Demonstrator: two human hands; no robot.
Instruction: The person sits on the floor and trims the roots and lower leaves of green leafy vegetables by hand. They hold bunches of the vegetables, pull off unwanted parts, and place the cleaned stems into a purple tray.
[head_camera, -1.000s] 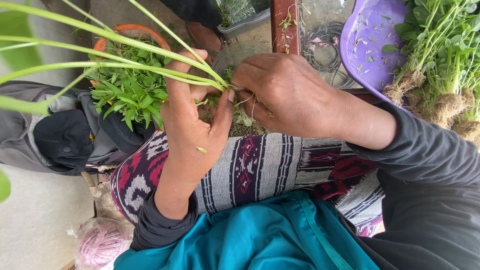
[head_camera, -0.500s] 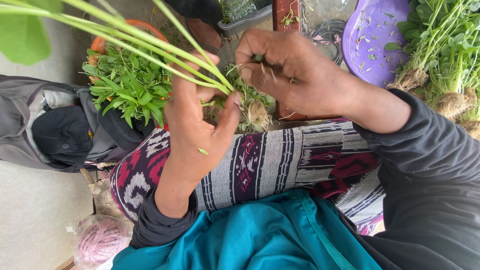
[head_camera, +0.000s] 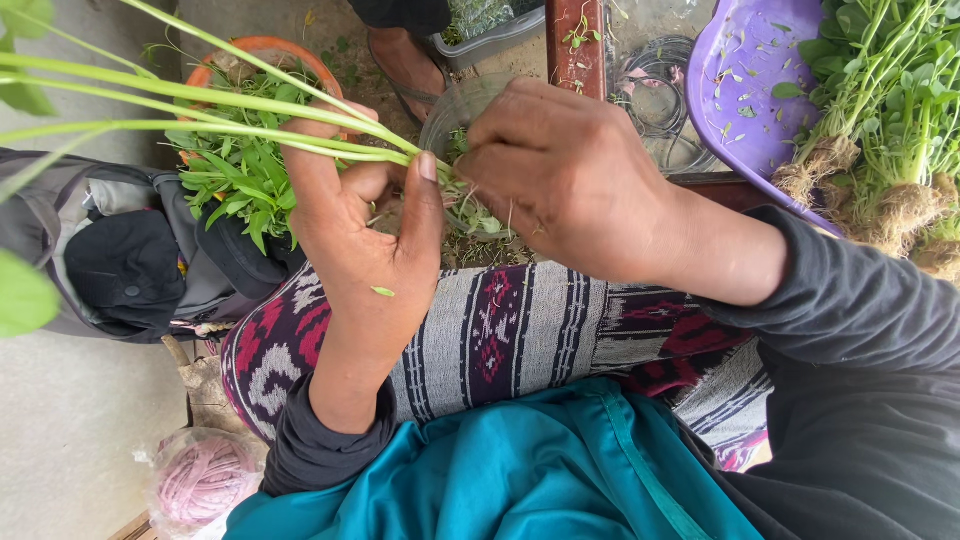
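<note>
Our right hand (head_camera: 570, 180) has dropped from its raised spot, back onto the stem ends. Our left hand (head_camera: 365, 225) has its grip closed around the green stems (head_camera: 200, 100) (above our patterned lap), right fingers pinching their ends beside the purple basin (head_camera: 750, 90).

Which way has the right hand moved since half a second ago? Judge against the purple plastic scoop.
Yes. The right hand has dropped down the picture toward the patterned woven cloth, while the purple plastic scoop stayed put.

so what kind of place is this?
Likely an outdoor ground-level spot for sorting greens, perhaps a market stall. Left hand holds long green stalks; rooted bunches, a purple scoop and bare concrete floor surround it.
</note>
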